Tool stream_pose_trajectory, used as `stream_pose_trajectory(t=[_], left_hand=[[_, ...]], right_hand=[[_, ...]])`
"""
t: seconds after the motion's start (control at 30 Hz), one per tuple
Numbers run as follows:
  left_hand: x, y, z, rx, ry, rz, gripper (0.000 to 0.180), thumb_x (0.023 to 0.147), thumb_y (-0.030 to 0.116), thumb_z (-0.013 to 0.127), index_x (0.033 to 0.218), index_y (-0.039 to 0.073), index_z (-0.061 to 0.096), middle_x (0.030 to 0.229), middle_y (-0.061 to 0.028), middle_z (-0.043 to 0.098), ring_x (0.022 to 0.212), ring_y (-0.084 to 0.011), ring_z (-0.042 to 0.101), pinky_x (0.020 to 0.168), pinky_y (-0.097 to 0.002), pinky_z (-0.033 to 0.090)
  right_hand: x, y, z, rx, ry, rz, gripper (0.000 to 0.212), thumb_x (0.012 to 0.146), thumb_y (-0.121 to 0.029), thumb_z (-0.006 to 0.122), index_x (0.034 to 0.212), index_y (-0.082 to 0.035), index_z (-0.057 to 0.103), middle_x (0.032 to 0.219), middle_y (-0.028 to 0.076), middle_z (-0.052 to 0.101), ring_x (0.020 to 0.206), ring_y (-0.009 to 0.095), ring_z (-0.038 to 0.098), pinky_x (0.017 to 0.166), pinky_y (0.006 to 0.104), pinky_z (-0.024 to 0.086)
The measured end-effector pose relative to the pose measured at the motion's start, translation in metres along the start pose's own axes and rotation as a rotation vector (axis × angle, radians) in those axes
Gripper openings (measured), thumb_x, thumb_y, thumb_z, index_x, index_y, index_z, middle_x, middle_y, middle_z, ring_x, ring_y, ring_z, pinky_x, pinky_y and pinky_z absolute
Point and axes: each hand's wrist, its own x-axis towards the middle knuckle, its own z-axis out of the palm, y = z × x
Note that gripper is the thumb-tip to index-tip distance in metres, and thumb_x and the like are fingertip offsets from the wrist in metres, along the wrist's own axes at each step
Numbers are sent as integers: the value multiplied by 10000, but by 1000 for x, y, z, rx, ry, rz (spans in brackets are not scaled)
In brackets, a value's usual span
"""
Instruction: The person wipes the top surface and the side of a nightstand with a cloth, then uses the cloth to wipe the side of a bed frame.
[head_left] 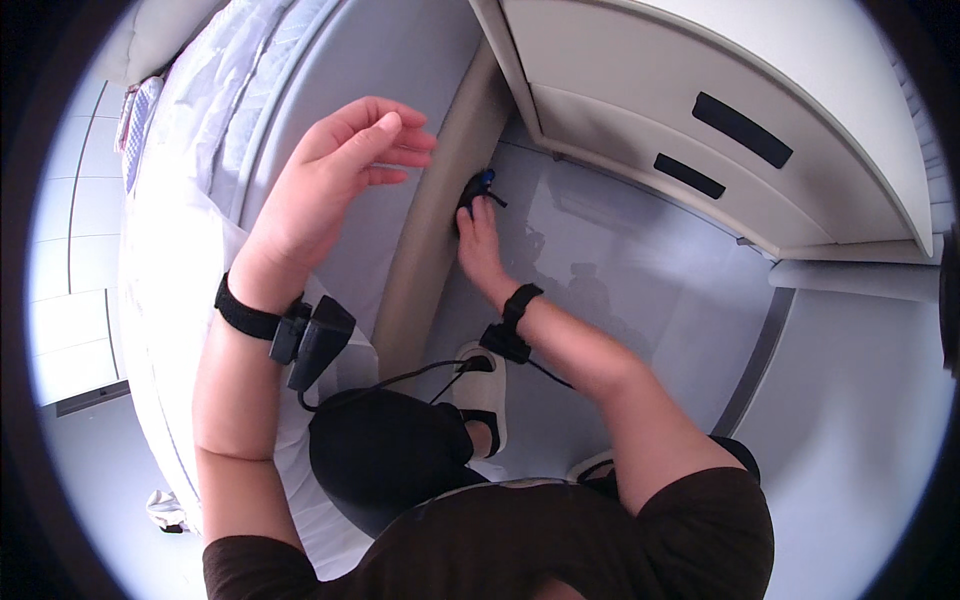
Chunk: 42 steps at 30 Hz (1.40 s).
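My left hand is raised beside the mattress side, fingers loosely bent and apart from the thumb, with nothing in it. Lower and farther right, my right hand reaches down along the bed's tan base. Its thumb and fingers close on a small black-and-blue thing with a short dark strap or cord sticking out. What kind of thing it is I cannot make out, and my fingers hide part of it. Each wrist wears a black band with a dark device, the left device and the right device.
The tan bed base and mattress with white bedding run along the left. A white cabinet with two black handles stands ahead at right. A black cable crosses near my knee. A light slipper is on my foot on the grey floor.
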Motion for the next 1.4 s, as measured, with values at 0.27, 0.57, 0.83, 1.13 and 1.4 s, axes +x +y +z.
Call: stream_pose_trajectory(t=[0.27, 0.57, 0.83, 1.13, 1.4], left_hand=[[1, 0, 2, 37, -2, 33, 320, 996, 279, 437, 1149, 30, 567, 1082, -94, 637, 1012, -159, 603, 874, -277, 449], [-5, -1, -5, 4, -3, 22, 301, 987, 281, 459, 1136, 50, 581, 1057, -68, 639, 1007, -142, 596, 875, -263, 430], [2, 0, -1, -40, 27, 43, 320, 991, 282, 447, 1163, 39, 565, 1105, -102, 636, 1035, -173, 599, 891, -281, 435], [-6, 12, -4, -62, 83, 26, 331, 994, 278, 448, 1177, 20, 542, 1125, -115, 629, 1054, -175, 590, 903, -289, 437], [-13, 15, 19, 38, 441, 70, 233, 978, 156, 473, 1150, 15, 543, 1133, -104, 622, 1054, -172, 581, 869, -282, 434]], right_hand=[[53, -51, -16, 11, 73, -311, 475, 972, -188, 409, 1345, 95, 328, 1483, 281, 215, 1385, 407, 199, 1121, 387, 212], [-41, -23, 18, -57, 22, 50, 386, 966, -165, 416, 1247, 99, 420, 1331, 294, 402, 1214, 447, 395, 1034, 422, 326], [-26, -29, 10, -58, 149, -94, 354, 931, -114, 460, 1226, 80, 435, 1254, 282, 431, 1144, 445, 428, 1000, 429, 348], [-76, -40, -29, 369, -208, 656, 332, 855, -82, 531, 1172, 13, 537, 1077, 97, 600, 996, 220, 573, 846, 322, 456], [-55, -109, -159, 960, 87, 927, 324, 918, -296, 526, 1173, -97, 550, 1103, 100, 609, 973, 254, 600, 781, 450, 491]])
